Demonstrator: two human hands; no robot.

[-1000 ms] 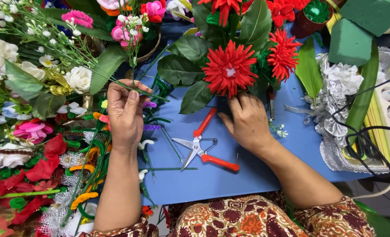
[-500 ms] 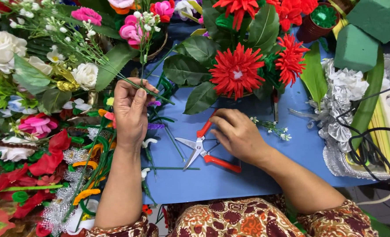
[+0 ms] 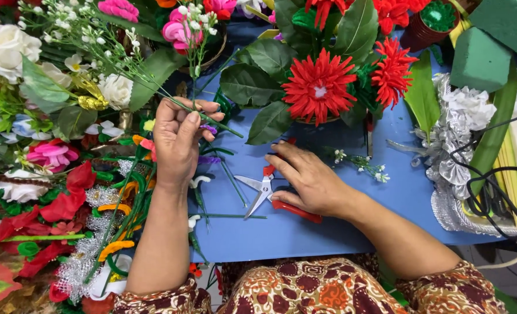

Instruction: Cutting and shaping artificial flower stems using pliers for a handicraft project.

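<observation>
Scissors (image 3: 265, 191), red-handled, blades open, lie on blue worktop (image 3: 328, 232). Right hand (image 3: 308, 180) rests over handles, fingers loosely curled, grip not closed. Left hand (image 3: 180, 136) pinches thin green stem of white-bud flower sprig (image 3: 191, 23), fingers closed on it. Red gerbera (image 3: 319, 87) beyond.

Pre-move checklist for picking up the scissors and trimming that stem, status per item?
1. Left hand grips the thin green flower stem: ok.
2. Right hand on the red-handled steel scissors: ok.
3. Fingers through the handles: cannot tell, hand covers them.
4. Blades open: ok.
5. Blue table surface bare around the scissors: not ok, cut green stems lie beside the blades.
</observation>
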